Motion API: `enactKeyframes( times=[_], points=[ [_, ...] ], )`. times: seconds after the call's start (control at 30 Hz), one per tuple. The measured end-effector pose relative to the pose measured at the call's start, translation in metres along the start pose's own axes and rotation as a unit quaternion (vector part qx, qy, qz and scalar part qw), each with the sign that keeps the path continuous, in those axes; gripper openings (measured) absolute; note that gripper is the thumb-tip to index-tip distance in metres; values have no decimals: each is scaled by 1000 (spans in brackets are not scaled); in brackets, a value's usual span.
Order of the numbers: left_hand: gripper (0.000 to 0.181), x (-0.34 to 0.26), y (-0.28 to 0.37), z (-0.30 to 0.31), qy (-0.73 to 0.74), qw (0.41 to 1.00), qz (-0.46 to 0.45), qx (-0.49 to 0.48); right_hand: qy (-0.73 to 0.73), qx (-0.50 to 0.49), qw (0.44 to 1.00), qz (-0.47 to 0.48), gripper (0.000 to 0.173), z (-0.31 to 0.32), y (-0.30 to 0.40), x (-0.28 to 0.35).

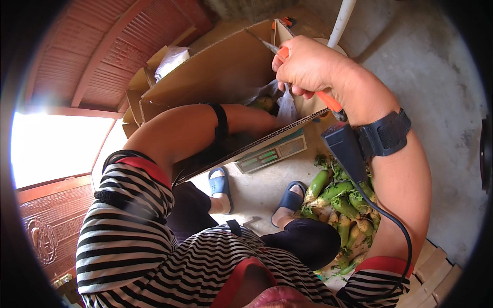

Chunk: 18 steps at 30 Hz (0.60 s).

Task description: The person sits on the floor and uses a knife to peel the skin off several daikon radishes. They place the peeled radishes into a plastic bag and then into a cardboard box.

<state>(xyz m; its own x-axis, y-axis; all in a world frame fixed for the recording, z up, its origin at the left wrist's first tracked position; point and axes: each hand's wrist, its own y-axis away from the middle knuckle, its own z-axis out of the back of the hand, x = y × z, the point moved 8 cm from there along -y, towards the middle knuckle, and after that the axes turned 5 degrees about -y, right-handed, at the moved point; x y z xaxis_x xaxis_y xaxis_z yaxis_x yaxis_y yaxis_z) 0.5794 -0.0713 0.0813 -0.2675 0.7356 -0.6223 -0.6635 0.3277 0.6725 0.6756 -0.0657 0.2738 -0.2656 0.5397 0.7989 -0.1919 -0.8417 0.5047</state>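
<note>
My right hand (308,67) is closed around an orange-handled cutting tool (327,101) with a narrow, pointed metal blade. It is raised above the right end of an open cardboard box (231,63), blade pointing up and left. My left arm reaches down into that box. Little of my left hand (272,122) shows; it is blurred beside a translucent plastic bag (287,104), and its fingers are hidden. A rounded greenish vegetable (265,102) lies in the bag, partly covered.
Under the box sits a digital scale (269,154) with a lit green display. Several green radishes with leaves (339,190) are heaped on the concrete floor by my right foot. A white pole (342,21) stands behind my right hand. Reddish carved panels (90,54) and another carton (138,82) are at left.
</note>
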Motion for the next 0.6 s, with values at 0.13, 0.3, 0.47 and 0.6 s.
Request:
enactKeyframes(
  times=[0.13,0.3,0.47,0.6],
  points=[
    [43,51,-31,-14,-77,997,6,-29,139,-20,989,41,18,-11,-2,6],
    [53,108,-55,-24,-33,998,-2,54,172,-41,980,90,16,-16,15,-1],
    [60,96,-5,16,-49,997,38,55,-45,-16,996,78,10,-19,21,-11],
    [38,79,45,24,174,975,137,-6,-81,-20,996,20,12,-20,21,-9]
  ],
)
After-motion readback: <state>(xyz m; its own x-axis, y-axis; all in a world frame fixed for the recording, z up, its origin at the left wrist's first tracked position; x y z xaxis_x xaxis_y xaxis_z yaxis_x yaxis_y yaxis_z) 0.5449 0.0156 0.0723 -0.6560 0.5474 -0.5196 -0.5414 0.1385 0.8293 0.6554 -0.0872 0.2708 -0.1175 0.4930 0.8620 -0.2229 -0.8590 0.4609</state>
